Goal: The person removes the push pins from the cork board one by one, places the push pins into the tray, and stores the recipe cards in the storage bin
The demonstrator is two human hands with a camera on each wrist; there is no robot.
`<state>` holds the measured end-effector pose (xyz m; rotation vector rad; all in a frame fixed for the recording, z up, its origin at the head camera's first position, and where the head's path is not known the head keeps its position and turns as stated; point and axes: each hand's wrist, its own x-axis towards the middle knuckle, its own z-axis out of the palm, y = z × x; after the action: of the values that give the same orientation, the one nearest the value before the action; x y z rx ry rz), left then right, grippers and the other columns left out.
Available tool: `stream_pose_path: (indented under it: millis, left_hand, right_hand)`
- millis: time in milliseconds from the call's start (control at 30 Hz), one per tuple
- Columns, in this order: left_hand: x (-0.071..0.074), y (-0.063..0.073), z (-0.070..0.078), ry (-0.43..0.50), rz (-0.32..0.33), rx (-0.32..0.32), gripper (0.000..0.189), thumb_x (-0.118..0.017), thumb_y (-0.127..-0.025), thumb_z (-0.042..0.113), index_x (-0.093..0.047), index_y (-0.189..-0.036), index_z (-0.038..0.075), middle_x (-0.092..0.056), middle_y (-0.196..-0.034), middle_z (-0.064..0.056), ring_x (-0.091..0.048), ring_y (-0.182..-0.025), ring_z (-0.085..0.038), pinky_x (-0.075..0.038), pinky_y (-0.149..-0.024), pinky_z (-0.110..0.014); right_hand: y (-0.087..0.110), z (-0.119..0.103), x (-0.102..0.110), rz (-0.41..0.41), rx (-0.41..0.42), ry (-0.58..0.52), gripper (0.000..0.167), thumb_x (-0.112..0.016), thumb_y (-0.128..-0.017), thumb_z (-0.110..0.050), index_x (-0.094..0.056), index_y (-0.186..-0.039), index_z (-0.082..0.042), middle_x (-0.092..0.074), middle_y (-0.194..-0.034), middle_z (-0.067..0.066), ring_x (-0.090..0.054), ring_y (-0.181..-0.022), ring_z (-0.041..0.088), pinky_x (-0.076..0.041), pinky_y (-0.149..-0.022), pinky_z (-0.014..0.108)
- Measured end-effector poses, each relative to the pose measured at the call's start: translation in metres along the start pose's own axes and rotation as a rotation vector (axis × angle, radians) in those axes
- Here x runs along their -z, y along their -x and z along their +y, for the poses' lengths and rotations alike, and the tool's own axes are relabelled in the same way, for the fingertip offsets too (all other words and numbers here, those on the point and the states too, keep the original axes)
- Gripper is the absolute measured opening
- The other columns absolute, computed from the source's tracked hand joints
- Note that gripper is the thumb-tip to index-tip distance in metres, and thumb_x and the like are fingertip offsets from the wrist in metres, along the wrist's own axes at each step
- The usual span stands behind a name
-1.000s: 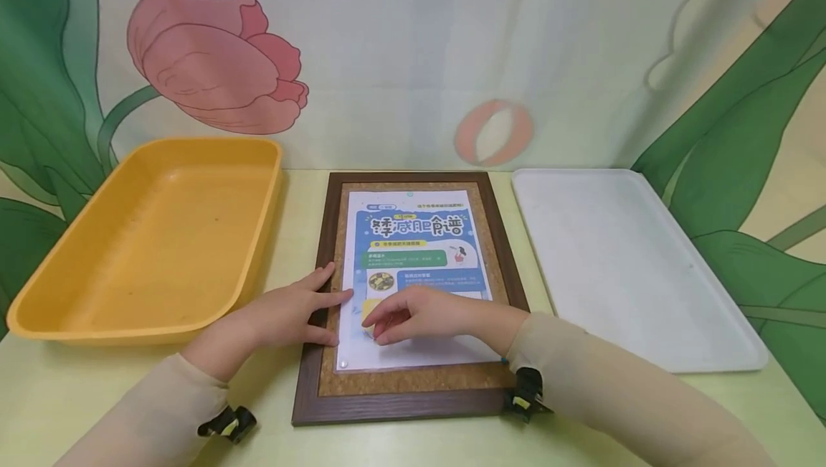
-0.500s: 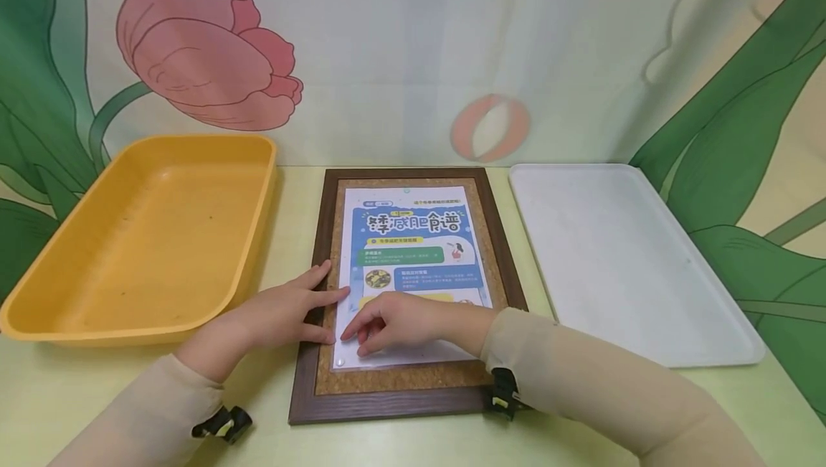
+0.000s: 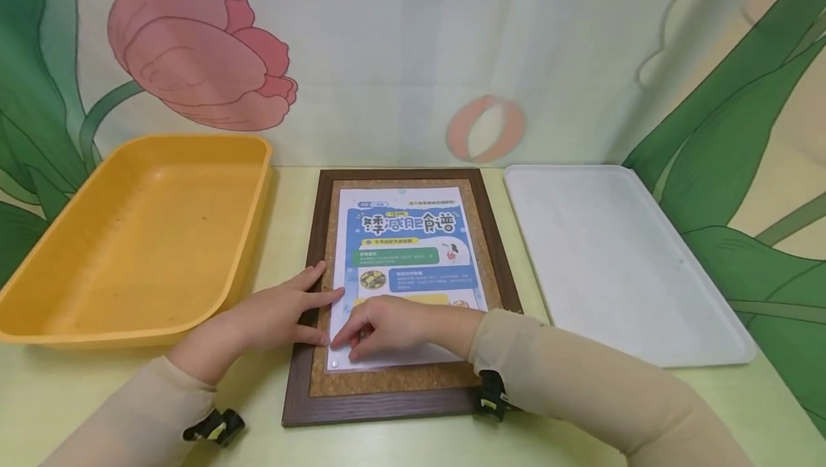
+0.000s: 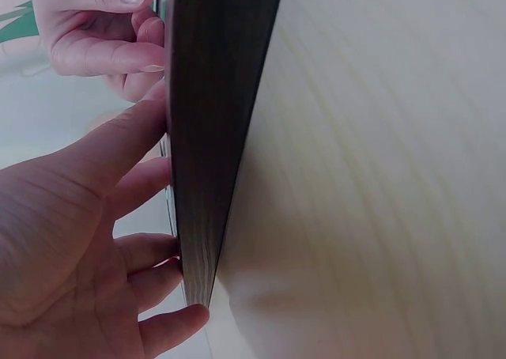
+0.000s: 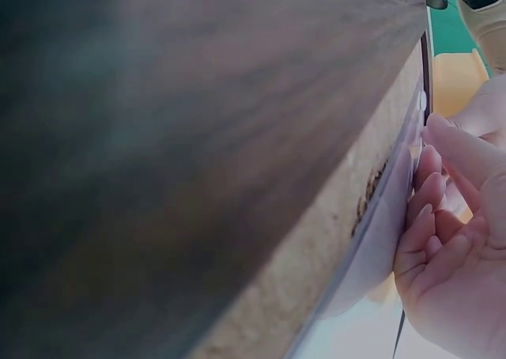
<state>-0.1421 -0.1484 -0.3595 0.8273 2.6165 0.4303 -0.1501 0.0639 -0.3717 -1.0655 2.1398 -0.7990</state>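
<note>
Flat on a pale green table [image 3: 387,449], between two trays: a dark-framed cork board [image 3: 368,383], with a printed blue and white sheet [image 3: 403,259] laid over the cork. At the board's left side, left hand [image 3: 284,316] with fingers straight and spread, gripping nothing; one fingertip over the sheet's left edge, others up on the wooden frame, thumb lower down by that same edge. Above the lower left part of the sheet, right hand [image 3: 387,323] with index finger stretched toward the corner and remaining fingers curled under. Cannot tell, from such cramped wrist views, of anything small pinched there. Just below that index tip, at the sheet's lower left corner, a small clear pin [image 3: 334,364]. Off to the left, a deep yellow tray [image 3: 148,237]; to the right, a shallow white tray [image 3: 613,259]. Behind everything, a printed cloth [image 3: 374,58] with a pink tulip [image 3: 200,58].
</note>
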Motion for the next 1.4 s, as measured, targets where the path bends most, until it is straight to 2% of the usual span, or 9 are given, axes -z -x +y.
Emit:
stream_pose_path:
  millis: [200, 500, 700, 933, 1400]
  left_hand:
    - [-0.0009, 0.0034, -0.0021, 0.001, -0.006, 0.012, 0.071, -0.067, -0.080, 0.048, -0.046, -0.139, 0.016, -0.015, -0.150, -0.027, -0.027, -0.131, -0.045, -0.037, -0.096, -0.053]
    - [-0.0051, 0.0024, 0.0007, 0.000, 0.002, -0.003, 0.069, -0.066, -0.081, 0.047, -0.047, -0.139, 0.016, -0.016, -0.150, -0.027, -0.030, -0.130, -0.045, -0.041, -0.092, -0.052]
    - [-0.0066, 0.0014, 0.0023, 0.006, -0.001, -0.001, 0.069, -0.067, -0.081, 0.046, -0.047, -0.139, 0.015, -0.015, -0.150, -0.026, -0.029, -0.131, -0.044, -0.040, -0.093, -0.051]
    - [-0.0057, -0.0006, 0.0021, 0.008, -0.003, -0.005, 0.069, -0.066, -0.081, 0.047, -0.047, -0.139, 0.015, -0.015, -0.150, -0.027, -0.030, -0.130, -0.044, -0.039, -0.093, -0.052]
    - [-0.0016, -0.0013, -0.0012, -0.005, 0.001, 0.004, 0.070, -0.067, -0.080, 0.046, -0.046, -0.139, 0.016, -0.014, -0.150, -0.027, -0.026, -0.132, -0.044, -0.038, -0.095, -0.052]
  right_hand:
    - [-0.0018, -0.0036, -0.0004, -0.058, 0.006, 0.024, 0.029, -0.069, -0.085, -0.012, -0.069, -0.114, -0.014, -0.056, -0.080, -0.010, -0.047, -0.068, 0.003, -0.040, -0.064, 0.016]
    - [0.0030, -0.0022, -0.0011, -0.096, 0.057, 0.089, 0.031, -0.068, -0.086, -0.012, -0.067, -0.117, -0.012, -0.049, -0.076, -0.008, -0.043, -0.068, 0.003, -0.037, -0.064, 0.015]
    - [0.0053, 0.0004, -0.0019, -0.106, 0.099, 0.114, 0.033, -0.067, -0.086, -0.011, -0.066, -0.119, -0.010, -0.047, -0.078, -0.007, -0.042, -0.068, 0.002, -0.037, -0.063, 0.014]
    - [0.0055, 0.0009, -0.0014, -0.104, 0.104, 0.116, 0.034, -0.068, -0.085, -0.011, -0.066, -0.119, -0.010, -0.049, -0.080, -0.007, -0.043, -0.068, 0.002, -0.038, -0.063, 0.014]
    - [0.0022, -0.0042, -0.0011, -0.104, 0.122, 0.195, 0.032, -0.065, -0.088, -0.013, -0.065, -0.120, -0.010, -0.048, -0.079, -0.006, -0.042, -0.070, 0.003, -0.036, -0.063, 0.014]
